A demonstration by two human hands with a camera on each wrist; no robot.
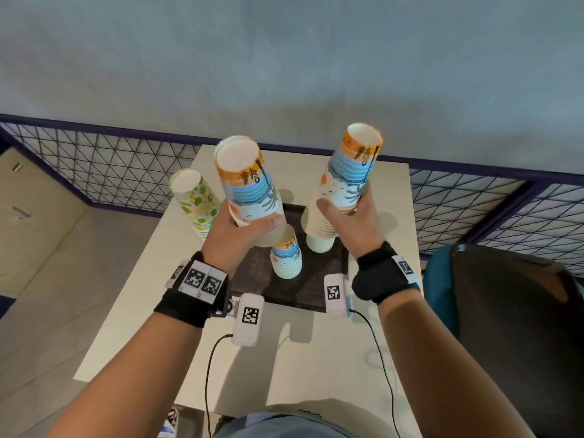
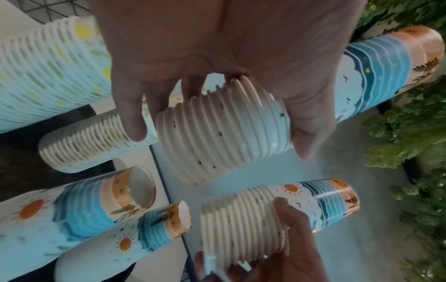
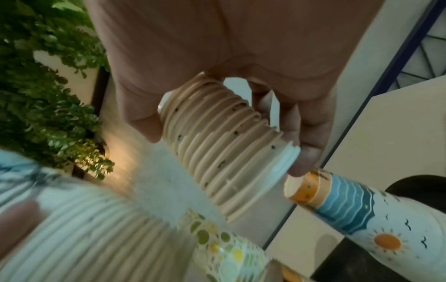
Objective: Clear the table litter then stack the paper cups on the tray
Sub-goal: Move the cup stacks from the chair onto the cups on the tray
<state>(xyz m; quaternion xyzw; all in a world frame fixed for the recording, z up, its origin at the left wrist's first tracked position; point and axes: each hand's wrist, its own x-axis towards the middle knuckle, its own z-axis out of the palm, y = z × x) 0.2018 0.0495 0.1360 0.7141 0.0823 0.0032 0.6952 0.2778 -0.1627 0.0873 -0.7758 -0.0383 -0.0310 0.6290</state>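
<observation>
Over a white desk, a short stack of beach-print cups stands upside down on a dark tray. Above it, the left hand wraps its fingers round one tall stack of beach-print cups, while the right hand grips a second tall stack. Farther left, a lemon-print stack stands on the desk near a wire fence.

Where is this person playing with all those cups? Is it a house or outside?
Probably a balcony or terrace, though I can't be sure. A small white table stands by a dark railing with wire mesh, and leafy green plants grow nearby. Both hands hold cup stacks over a dark tray.
</observation>
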